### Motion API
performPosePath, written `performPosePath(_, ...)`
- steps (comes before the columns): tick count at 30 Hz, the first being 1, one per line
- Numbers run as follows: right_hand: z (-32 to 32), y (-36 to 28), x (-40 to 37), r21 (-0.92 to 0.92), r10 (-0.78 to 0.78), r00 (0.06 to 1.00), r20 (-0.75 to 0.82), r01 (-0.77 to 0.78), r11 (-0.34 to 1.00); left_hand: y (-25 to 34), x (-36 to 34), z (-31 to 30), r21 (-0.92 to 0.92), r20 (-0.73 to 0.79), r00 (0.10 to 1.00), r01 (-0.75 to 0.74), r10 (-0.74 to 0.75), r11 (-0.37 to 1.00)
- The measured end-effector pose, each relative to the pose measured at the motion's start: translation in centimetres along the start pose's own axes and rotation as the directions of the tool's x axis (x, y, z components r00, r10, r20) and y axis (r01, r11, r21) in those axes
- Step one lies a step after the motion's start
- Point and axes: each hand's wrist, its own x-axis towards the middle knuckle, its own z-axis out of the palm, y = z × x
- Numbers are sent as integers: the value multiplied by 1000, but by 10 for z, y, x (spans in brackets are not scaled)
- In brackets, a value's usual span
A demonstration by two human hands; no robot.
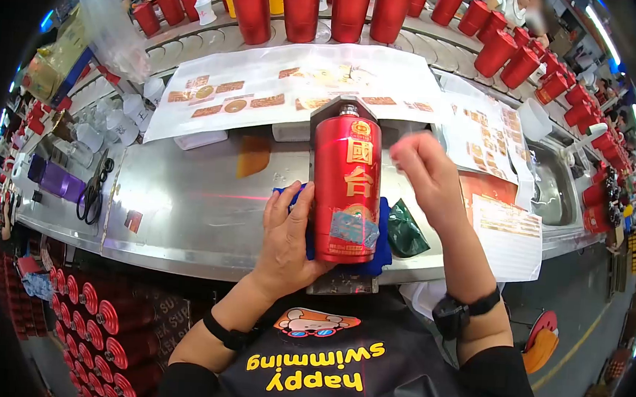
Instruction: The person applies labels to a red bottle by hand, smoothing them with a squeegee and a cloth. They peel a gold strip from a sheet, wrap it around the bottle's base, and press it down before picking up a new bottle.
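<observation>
A red bottle (346, 178) with gold Chinese characters lies on its back in front of me, its neck pointing away. A bluish translucent patch (355, 230) sticks to its lower front. Beneath it are a blue cloth (382, 250) and a dark holder (325, 117). My left hand (289, 237) grips the bottle's left side near the base, thumb by the bottom edge. To the right of the bottle, my right hand (430, 172) is raised with curled fingers, apart from it. Its fingertips are blurred, and whatever they may hold is hidden.
White sheets with gold-red decals (266, 86) span the bench's back, with more sheets (482, 128) at right. Red bottles (302, 12) stand on a conveyor behind. Scissors (95, 191) lie left, a green piece (407, 229) right, beside a sink (555, 187). A co-worker (515, 7) sits at far right.
</observation>
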Motion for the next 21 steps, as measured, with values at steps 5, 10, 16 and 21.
performPosePath(5, -8, -29, -59, 138, 241, 903, 356, -305, 942, -4, 0, 3, -86, 52, 998, 24, -19, 996)
performPosePath(10, 1, -33, -69, 329, 272, 899, 343, -387, 862, 0, 1, -7, -157, 117, 993, 11, 8, 987)
performPosePath(16, 3, -47, -67, 235, 150, 940, 305, -227, 945, 16, 10, -30, -178, 100, 993, -43, 62, 983)
performPosePath(21, 6, -56, -64, 307, -36, 957, 288, -56, 950, 42, 30, -18, -67, -42, 983, -179, 176, 982)
